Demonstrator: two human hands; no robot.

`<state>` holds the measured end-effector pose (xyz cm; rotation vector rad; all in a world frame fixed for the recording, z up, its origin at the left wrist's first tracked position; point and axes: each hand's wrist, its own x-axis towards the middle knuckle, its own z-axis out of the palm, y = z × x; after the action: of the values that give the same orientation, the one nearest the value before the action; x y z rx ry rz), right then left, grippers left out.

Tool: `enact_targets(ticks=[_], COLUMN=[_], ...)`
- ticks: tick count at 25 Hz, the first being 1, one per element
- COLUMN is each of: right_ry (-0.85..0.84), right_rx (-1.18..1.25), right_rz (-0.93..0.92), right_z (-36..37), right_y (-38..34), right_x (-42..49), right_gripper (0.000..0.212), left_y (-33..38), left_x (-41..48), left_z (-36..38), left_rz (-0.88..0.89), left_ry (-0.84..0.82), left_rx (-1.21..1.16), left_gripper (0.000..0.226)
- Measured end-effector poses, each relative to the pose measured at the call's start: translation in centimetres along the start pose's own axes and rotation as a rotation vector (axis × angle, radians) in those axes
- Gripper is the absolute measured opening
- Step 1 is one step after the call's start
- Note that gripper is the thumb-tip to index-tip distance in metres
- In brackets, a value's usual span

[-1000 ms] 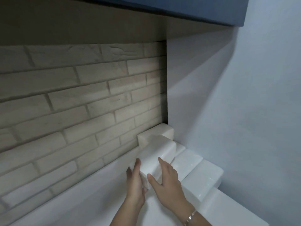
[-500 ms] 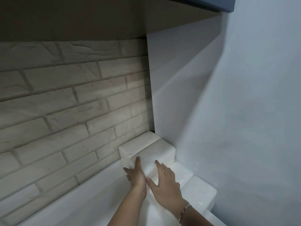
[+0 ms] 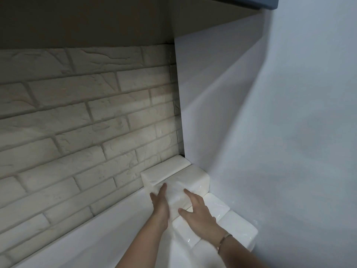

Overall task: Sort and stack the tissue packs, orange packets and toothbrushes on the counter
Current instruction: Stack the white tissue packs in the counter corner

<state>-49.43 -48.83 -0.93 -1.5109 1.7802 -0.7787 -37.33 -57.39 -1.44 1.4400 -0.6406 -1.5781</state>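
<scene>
White plastic-wrapped tissue packs are stacked in the counter's far right corner. The upper tissue pack (image 3: 195, 180) lies on a lower row of packs (image 3: 237, 225) along the right wall, beside another pack (image 3: 166, 169) against the brick wall. My left hand (image 3: 160, 206) presses flat against the upper pack's left side with straight fingers. On that pack's top and near end rests my right hand (image 3: 197, 211), fingers spread, a bracelet on the wrist. No orange packets or toothbrushes are in view.
A white counter (image 3: 100, 238) runs along a pale brick wall (image 3: 77, 132). A plain wall (image 3: 280, 132) closes the right side. An overhead cabinet (image 3: 251, 4) hangs above the corner.
Both hands have slid the upper tissue pack deeper into the corner, flush beside the pack at the brick wall. The camera has shifted left and tilted down slightly.
</scene>
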Motion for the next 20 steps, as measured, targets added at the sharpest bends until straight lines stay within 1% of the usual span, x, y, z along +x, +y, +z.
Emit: enact_targets(ticks=[2, 3, 6, 8, 10, 12, 15, 18, 20], right_ry=[-0.004, 0.013, 0.089, 0.140, 0.190, 0.232, 0.270, 0.302, 0.311], right_rx=[0.163, 0.229, 0.299, 0.300, 0.339, 0.377, 0.407, 0.439, 0.466], right_rz=[-0.018, -0.035, -0.080, -0.098, -0.108, -0.129, -0.192, -0.230, -0.246], right_z=[-0.6, -0.9, -1.9, -2.7, -3.6, -4.1, -4.1, -3.6, -2.8], right_y=[0.1, 0.2, 0.3, -0.3, -1.8, -3.6, -7.1, -10.3, -12.4], right_x=[-0.3, -0.6, -2.1, -3.0, -4.1, -5.3, -7.8, -10.4, -12.4], right_gripper=[0.064, 0.062, 0.067, 0.067, 0.066, 0.063, 0.062, 0.061, 0.058], left_y=[0.4, 0.6, 0.1, 0.0, 0.6, 1.8, 3.9, 5.5, 5.9], left_x=[-0.7, -1.1, -3.1, -4.9, -6.7, -8.6, -12.5, -16.5, -19.0], left_z=[-0.8, -1.2, -2.1, -2.3, -2.5, -2.7, -3.7, -5.6, -8.0], left_rz=[0.003, 0.022, 0.106, 0.182, 0.295, 0.411, 0.558, 0.673, 0.715], left_ry=[-0.032, -0.026, 0.058, 0.140, 0.193, 0.181, 0.130, 0.092, 0.077], left_rx=[-0.043, -0.081, -0.148, -0.086, -0.009, 0.028, 0.013, -0.003, -0.009], left_gripper=[0.123, 0.120, 0.103, 0.089, 0.076, 0.067, 0.057, 0.052, 0.047])
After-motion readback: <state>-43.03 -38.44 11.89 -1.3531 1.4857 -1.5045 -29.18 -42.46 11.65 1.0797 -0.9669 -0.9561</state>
